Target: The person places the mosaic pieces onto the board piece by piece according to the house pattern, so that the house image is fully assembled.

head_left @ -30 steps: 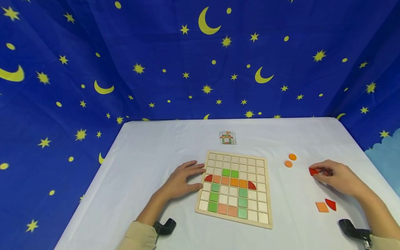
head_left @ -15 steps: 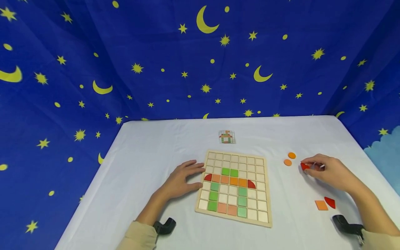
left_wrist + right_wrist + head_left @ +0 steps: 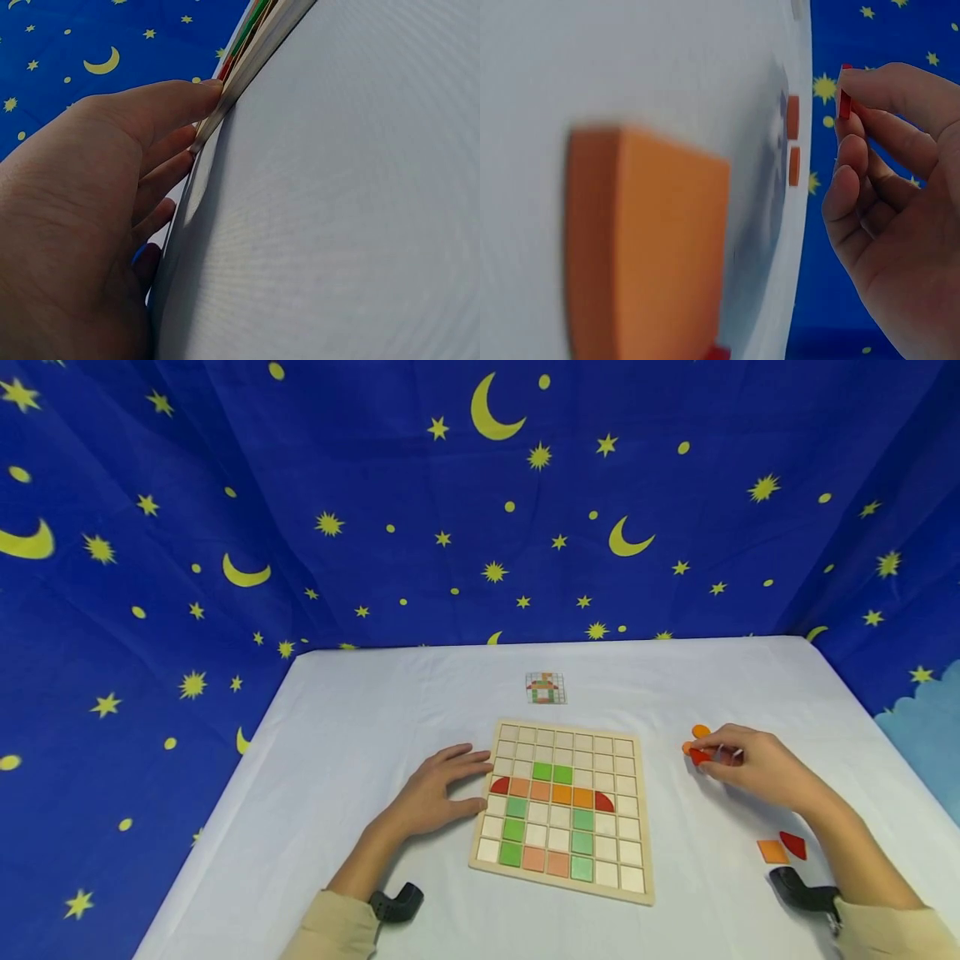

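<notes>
My right hand [image 3: 765, 770] pinches a red tile [image 3: 700, 757] between thumb and fingers, just above the white tabletop. In the right wrist view the red tile [image 3: 845, 94] appears edge-on at the fingertips. Close by lie two orange discs [image 3: 701, 731], one partly covered by the fingers. My left hand [image 3: 435, 795] rests at the left edge of a wooden grid board [image 3: 624, 766], fingers extended and touching its rim; the left wrist view shows the thumb [image 3: 176, 105] against that edge. Green, salmon, orange and red tiles fill some of the board's cells.
A small printed pattern card [image 3: 546, 688] lies behind the board. An orange square tile [image 3: 772, 852] and a red curved-edge tile [image 3: 793, 845] lie beside the right wrist camera [image 3: 798, 889]. A blue star-and-moon cloth [image 3: 420, 485] encloses the table.
My right hand has carried the red tile leftward across the table, up to the orange discs. My left hand keeps its place at the board's edge.
</notes>
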A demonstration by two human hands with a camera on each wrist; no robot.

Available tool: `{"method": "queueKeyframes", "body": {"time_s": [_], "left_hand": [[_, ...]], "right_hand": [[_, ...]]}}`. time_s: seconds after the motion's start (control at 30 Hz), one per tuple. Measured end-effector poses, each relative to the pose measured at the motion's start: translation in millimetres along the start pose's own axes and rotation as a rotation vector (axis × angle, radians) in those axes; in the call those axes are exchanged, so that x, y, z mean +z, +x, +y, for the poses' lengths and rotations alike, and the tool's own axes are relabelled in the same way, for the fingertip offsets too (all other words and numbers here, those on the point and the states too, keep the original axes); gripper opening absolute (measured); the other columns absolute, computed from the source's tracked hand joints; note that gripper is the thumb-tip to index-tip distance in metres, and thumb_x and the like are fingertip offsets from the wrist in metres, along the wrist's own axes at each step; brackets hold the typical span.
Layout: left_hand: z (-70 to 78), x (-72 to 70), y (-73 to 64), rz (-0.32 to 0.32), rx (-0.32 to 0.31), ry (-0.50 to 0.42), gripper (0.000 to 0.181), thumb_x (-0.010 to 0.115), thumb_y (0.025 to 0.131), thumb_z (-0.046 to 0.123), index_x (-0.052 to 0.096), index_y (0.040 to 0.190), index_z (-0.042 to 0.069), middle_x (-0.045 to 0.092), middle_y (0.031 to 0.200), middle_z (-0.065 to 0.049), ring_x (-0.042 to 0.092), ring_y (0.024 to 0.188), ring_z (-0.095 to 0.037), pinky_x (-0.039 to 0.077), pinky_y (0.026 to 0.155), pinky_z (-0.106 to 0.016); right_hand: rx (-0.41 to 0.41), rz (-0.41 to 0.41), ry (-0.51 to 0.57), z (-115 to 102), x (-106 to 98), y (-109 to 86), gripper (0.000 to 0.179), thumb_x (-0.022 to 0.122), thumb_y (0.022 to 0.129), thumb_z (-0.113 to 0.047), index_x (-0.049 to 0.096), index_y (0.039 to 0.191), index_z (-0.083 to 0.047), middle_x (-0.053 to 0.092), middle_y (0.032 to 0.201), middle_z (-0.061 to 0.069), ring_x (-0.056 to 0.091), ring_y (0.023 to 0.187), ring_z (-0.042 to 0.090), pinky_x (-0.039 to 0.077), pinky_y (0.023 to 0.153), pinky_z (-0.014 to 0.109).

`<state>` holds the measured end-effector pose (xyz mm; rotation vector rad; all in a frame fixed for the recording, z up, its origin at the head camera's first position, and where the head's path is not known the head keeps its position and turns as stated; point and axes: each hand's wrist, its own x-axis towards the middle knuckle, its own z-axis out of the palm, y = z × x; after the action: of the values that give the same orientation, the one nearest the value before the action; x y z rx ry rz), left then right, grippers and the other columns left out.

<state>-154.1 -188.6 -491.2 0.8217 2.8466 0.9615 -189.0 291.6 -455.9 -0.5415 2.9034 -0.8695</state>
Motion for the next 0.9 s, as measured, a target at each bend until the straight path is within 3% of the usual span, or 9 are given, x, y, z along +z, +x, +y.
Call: {"method": "queueKeyframes", "body": {"time_s": [0.43,0.9], "left_hand": [[-3.5,1.5,0.4,-0.007,-0.007,0.015,0.054,0.07,0.085,0.046,0.059,0.134,0.025,0.045,0.144,0.014,0.027,0.139,-0.013,0.025,0.109,-0.046],[-3.2,1.3,0.7,-0.009,-0.017,0.016,0.054,0.07,0.085,0.046,0.06,0.133,0.025,0.045,0.144,0.015,0.026,0.139,-0.011,0.024,0.11,-0.044]], "right_hand": [[-0.004,-0.037,0.021,-16,12,11.9,0.029,0.074,0.084,-0.017,0.07,0.112,-0.01,0.055,0.087,0.0,0.049,0.077,0.018,0.044,0.061,0.027],[-0.068,-0.05,0.03,-29,25,21.6,0.029,0.074,0.083,-0.012,0.071,0.111,-0.012,0.058,0.09,-0.003,0.048,0.076,0.017,0.042,0.062,0.027]]}}
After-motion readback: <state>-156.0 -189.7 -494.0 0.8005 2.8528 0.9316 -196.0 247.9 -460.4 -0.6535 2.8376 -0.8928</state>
